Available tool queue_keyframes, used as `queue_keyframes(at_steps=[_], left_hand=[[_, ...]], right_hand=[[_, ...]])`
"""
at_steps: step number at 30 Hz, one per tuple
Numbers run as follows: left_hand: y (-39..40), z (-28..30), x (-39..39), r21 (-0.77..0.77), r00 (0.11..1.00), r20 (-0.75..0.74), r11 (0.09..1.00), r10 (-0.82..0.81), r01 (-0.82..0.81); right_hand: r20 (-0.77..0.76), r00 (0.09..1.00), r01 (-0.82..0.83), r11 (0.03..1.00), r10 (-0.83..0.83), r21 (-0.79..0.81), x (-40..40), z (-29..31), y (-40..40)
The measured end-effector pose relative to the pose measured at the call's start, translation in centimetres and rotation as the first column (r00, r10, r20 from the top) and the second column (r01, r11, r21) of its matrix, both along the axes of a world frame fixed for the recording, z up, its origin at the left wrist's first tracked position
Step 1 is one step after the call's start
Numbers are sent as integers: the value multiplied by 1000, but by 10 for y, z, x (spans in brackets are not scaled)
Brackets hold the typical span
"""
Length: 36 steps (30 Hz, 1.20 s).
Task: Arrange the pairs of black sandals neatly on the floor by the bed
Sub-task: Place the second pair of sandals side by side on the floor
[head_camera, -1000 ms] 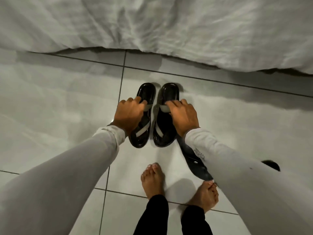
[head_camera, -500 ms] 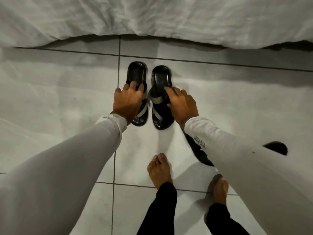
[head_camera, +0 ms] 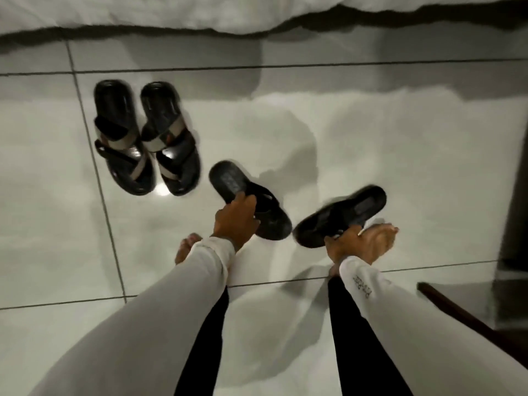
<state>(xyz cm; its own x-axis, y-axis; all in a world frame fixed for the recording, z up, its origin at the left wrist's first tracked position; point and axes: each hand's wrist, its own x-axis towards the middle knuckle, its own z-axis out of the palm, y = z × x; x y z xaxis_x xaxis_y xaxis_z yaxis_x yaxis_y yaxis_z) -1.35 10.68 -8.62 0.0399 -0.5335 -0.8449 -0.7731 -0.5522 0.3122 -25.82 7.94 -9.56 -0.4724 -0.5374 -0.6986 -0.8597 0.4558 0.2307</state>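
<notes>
Head view: left hand (head_camera: 235,221) grips plain black sandal (head_camera: 248,200); right hand (head_camera: 353,241) grips its mate (head_camera: 340,215); both right of paired grey-strapped black sandals (head_camera: 145,138).

A bedroom in a home: rumpled white bedding (head_camera: 171,12) hangs over glossy pale floor tiles (head_camera: 371,155), sandals (head_camera: 143,138) lie beside the bed, dark wooden furniture (head_camera: 514,167) stands at the right, and the person is barefoot.

Small dark lettering runs along the white right sleeve (head_camera: 368,292) near the cuff, too blurred to read. No other text, brand mark or number is legible.
</notes>
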Motion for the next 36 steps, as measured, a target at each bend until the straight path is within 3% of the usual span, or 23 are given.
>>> queue_keyframes(at_steps=[2, 4, 7, 9, 12, 14, 17, 20, 23, 25, 29, 36], left_hand=[[-11, -11, -18, 46, 1000, 1, 999, 25, -25], [-17, -18, -30, 97, 999, 31, 995, 31, -34], [-17, -29, -35, 144, 996, 60, 987, 59, -67], [-15, -40, -39, 190, 994, 40, 975, 105, -111], [-12, -56, -51, 250, 981, -5, 950, 196, -189], [-12, -63, -62, 237, 970, -9, 943, 242, -233], [-12, -61, -72, 94, 957, -2, 953, 289, -287], [-21, -46, -75, -29, 978, 54, 979, 203, -202], [-45, -33, -75, -63, 996, 92, 998, 20, -15], [-68, -30, -76, -88, 994, 91, 994, -53, 61], [-121, -36, -88, -197, 990, 100, 973, -103, 121], [-169, -46, -100, -227, 969, 187, 952, -162, 204]], right_hand=[[-50, 998, -37, 992, 31, -118, -30, -11, -6], [-27, 995, -95, 991, 93, -92, -51, -19, -10], [379, 925, -9, 1000, 10, -4, -53, -31, -19], [512, 857, 26, 998, -56, 65, -48, -40, -25], [529, 740, 330, 909, -416, 255, -33, -59, -27], [508, 688, 465, 853, -518, 239, -23, -66, -27], [464, 843, 267, 960, -272, 77, -20, -64, -29], [434, 901, -15, 1000, 10, 8, -17, -40, -47], [388, 858, -336, 939, 337, -73, -17, -21, -76], [376, 789, -466, 872, 487, -150, -15, -17, -98], [356, 702, -557, 787, 617, -265, -1, -26, -144], [383, 681, -563, 781, 624, -270, 19, -42, -192]])
